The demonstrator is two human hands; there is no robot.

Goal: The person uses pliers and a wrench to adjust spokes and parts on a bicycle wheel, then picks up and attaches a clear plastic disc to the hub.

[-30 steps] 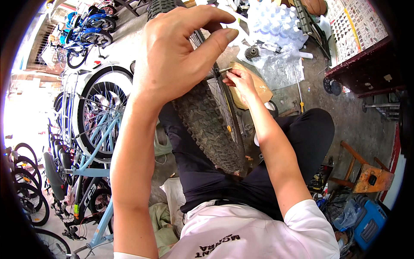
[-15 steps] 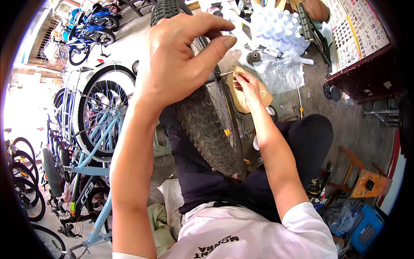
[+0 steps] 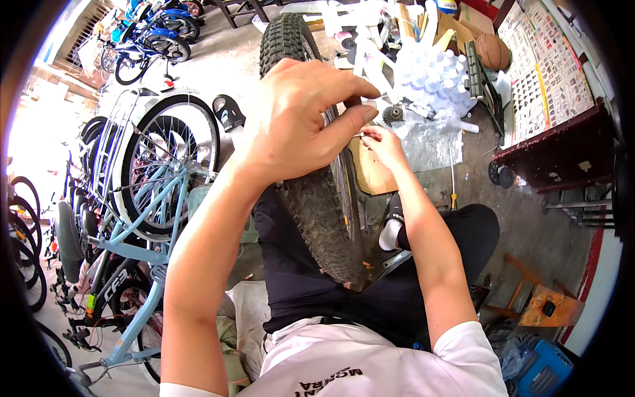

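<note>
A knobbly black-rubber, wire-spoked bicycle wheel stands upright, running twelve to six o'clock. The left hand arches over it, fingers curled, thumb apart. At three o'clock, the right hand pinches a slim metal axle rod. Light-blue tubular bicycle frame: eight o'clock.

We wear a white short-sleeved T-shirt with dark lettering at six o'clock, black trousers and, toward four o'clock, a white sock and black shoe.
</note>
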